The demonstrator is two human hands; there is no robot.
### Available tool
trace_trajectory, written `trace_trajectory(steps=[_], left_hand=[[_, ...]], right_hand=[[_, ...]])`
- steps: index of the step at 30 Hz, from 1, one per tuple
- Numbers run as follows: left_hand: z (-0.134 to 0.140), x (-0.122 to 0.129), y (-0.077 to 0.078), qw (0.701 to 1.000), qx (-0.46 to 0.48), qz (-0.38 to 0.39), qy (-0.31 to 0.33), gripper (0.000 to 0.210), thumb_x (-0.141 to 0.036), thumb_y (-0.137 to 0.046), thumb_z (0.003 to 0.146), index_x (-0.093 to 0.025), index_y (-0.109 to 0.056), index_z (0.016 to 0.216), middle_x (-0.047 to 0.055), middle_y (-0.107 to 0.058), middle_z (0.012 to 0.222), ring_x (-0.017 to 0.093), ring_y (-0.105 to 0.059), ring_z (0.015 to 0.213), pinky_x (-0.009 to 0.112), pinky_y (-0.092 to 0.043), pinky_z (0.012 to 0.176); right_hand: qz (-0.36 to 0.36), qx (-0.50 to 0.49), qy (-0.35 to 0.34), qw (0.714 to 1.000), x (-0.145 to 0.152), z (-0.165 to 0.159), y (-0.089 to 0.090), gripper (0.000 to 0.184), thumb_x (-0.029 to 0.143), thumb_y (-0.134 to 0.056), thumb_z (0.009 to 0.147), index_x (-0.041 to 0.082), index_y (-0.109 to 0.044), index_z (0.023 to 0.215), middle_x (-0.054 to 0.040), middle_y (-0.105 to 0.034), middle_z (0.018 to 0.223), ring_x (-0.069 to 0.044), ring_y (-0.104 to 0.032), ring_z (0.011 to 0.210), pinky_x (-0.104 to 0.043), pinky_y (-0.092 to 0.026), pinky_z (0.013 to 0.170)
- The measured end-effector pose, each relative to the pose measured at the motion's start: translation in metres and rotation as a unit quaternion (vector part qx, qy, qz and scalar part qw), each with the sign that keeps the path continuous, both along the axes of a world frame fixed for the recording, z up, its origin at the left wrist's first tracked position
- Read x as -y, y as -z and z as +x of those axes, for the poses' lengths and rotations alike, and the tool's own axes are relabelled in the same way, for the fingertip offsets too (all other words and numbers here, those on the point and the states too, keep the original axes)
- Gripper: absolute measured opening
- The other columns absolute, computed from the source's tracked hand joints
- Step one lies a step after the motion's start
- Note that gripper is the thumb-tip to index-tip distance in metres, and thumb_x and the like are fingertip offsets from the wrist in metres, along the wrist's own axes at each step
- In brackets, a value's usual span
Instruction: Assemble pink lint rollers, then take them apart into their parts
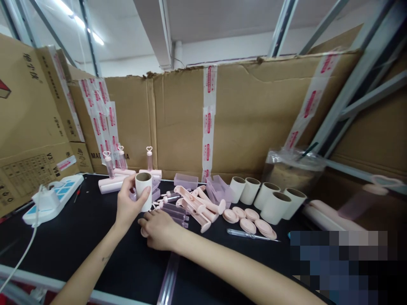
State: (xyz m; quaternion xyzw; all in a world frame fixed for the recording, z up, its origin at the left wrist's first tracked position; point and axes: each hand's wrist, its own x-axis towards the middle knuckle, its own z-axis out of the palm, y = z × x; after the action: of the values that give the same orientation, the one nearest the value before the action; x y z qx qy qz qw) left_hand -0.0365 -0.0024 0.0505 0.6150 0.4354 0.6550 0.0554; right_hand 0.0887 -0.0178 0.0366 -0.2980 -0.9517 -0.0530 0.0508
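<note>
My left hand (129, 201) is closed round a white cardboard tube (143, 199), which stands upright in its grip with the open end up. Just below and to the right, my right hand (160, 231) has its fingers curled down, with what looks like a pale pink disc (143, 231) at its fingertips, partly hidden. Behind the right hand lie clear purple tubes with heart-shaped tops (173, 212). A heap of pale pink curved plastic parts (199, 205) lies beside them. Several more pink discs (248, 225) are on the black table to the right.
Several white cardboard tubes (276, 207) stand at right, near a screwdriver (251, 234) and a bagged drink cup (291, 171). Purple trays (218, 191) sit at the back. Pink parts with heart-topped tubes (149, 161) and a power strip (57, 203) are left. Cardboard walls (178, 123) enclose the table.
</note>
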Motion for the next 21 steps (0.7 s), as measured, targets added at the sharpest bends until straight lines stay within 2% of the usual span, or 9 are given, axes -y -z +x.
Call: trace_trajectory(steps=[2, 5, 9, 11, 12, 14, 16, 19, 21], left_hand=[[0.0, 0.0, 0.0, 1.0, -0.007, 0.003, 0.002, 0.035, -0.03, -0.062, 0.072, -0.017, -0.051, 0.103, 0.005, -0.06, 0.094, 0.019, -0.059, 0.086, 0.028, -0.045, 0.075], [0.001, 0.0, 0.002, 1.0, -0.014, 0.001, 0.006, 0.033, -0.031, -0.062, 0.073, -0.017, -0.052, 0.101, 0.004, -0.061, 0.091, 0.018, -0.059, 0.084, 0.026, -0.044, 0.072], [0.001, -0.001, 0.004, 1.0, 0.005, -0.007, 0.005, 0.035, -0.033, -0.063, 0.072, -0.018, -0.053, 0.102, 0.004, -0.061, 0.094, 0.018, -0.058, 0.087, 0.027, -0.044, 0.075], [0.001, -0.002, 0.004, 0.999, 0.042, -0.017, 0.016, 0.036, -0.036, -0.062, 0.072, -0.017, -0.053, 0.102, 0.004, -0.06, 0.093, 0.018, -0.059, 0.085, 0.027, -0.045, 0.075], [0.001, -0.002, 0.004, 0.997, 0.068, -0.022, 0.028, 0.037, -0.037, -0.062, 0.072, -0.017, -0.053, 0.102, 0.004, -0.06, 0.092, 0.018, -0.059, 0.085, 0.027, -0.045, 0.074], [0.001, -0.003, 0.003, 0.991, 0.116, -0.031, 0.058, 0.036, -0.04, -0.06, 0.073, -0.016, -0.053, 0.1, 0.005, -0.061, 0.09, 0.019, -0.059, 0.083, 0.026, -0.046, 0.071], [0.002, -0.003, 0.003, 0.985, 0.145, -0.043, 0.084, 0.035, -0.041, -0.058, 0.074, -0.016, -0.054, 0.098, 0.004, -0.062, 0.087, 0.019, -0.059, 0.082, 0.024, -0.046, 0.069], [0.003, -0.003, 0.005, 0.983, 0.148, -0.059, 0.093, 0.034, -0.04, -0.059, 0.073, -0.016, -0.055, 0.097, 0.003, -0.062, 0.087, 0.018, -0.059, 0.08, 0.023, -0.046, 0.067], [0.004, -0.004, 0.008, 0.985, 0.131, -0.068, 0.092, 0.036, -0.039, -0.061, 0.072, -0.016, -0.056, 0.099, 0.004, -0.062, 0.09, 0.018, -0.059, 0.082, 0.024, -0.046, 0.069]], right_hand=[[0.009, 0.018, 0.008, 1.0, -0.002, -0.011, 0.006, 0.035, 0.024, -0.067, 0.069, 0.01, -0.063, 0.101, -0.015, -0.066, 0.094, -0.027, -0.06, 0.087, -0.036, -0.045, 0.075], [0.014, 0.027, 0.004, 1.0, -0.004, -0.015, 0.008, 0.025, 0.02, -0.068, 0.068, 0.012, -0.065, 0.092, -0.0132, -0.067, 0.09, -0.025, -0.06, 0.086, -0.034, -0.044, 0.075], [0.018, -0.001, -0.003, 1.0, 0.003, 0.006, -0.005, 0.022, 0.029, -0.064, 0.071, 0.016, -0.061, 0.089, -0.009, -0.065, 0.09, -0.023, -0.059, 0.086, -0.033, -0.043, 0.075], [0.004, -0.053, 0.009, 0.999, 0.012, 0.031, -0.018, 0.022, 0.03, -0.058, 0.075, 0.018, -0.058, 0.094, -0.0063, -0.063, 0.091, -0.021, -0.06, 0.082, -0.031, -0.044, 0.073], [-0.028, -0.117, 0.024, 0.992, 0.016, 0.047, -0.024, 0.024, 0.028, -0.057, 0.074, 0.019, -0.057, 0.096, -0.005, -0.062, 0.093, -0.018, -0.06, 0.078, -0.028, -0.045, 0.069], [-0.082, -0.231, 0.055, 0.968, 0.023, 0.085, -0.035, 0.026, 0.018, -0.056, 0.07, 0.021, -0.056, 0.096, -0.0016, -0.061, 0.09, -0.015, -0.059, 0.079, -0.024, -0.046, 0.069], [-0.077, -0.297, 0.116, 0.945, 0.025, 0.128, -0.041, 0.026, 0.015, -0.052, 0.07, 0.021, -0.056, 0.095, -0.0009, -0.06, 0.088, -0.014, -0.059, 0.077, -0.025, -0.047, 0.07], [-0.027, -0.32, 0.219, 0.922, 0.018, 0.189, -0.038, 0.026, 0.024, -0.054, 0.072, 0.02, -0.059, 0.097, -0.0052, -0.061, 0.095, -0.018, -0.061, 0.083, -0.029, -0.048, 0.074], [-0.006, -0.3, 0.306, 0.903, 0.012, 0.221, -0.027, 0.03, 0.028, -0.056, 0.071, 0.019, -0.059, 0.1, -0.0049, -0.066, 0.088, -0.019, -0.063, 0.078, -0.029, -0.048, 0.071]])
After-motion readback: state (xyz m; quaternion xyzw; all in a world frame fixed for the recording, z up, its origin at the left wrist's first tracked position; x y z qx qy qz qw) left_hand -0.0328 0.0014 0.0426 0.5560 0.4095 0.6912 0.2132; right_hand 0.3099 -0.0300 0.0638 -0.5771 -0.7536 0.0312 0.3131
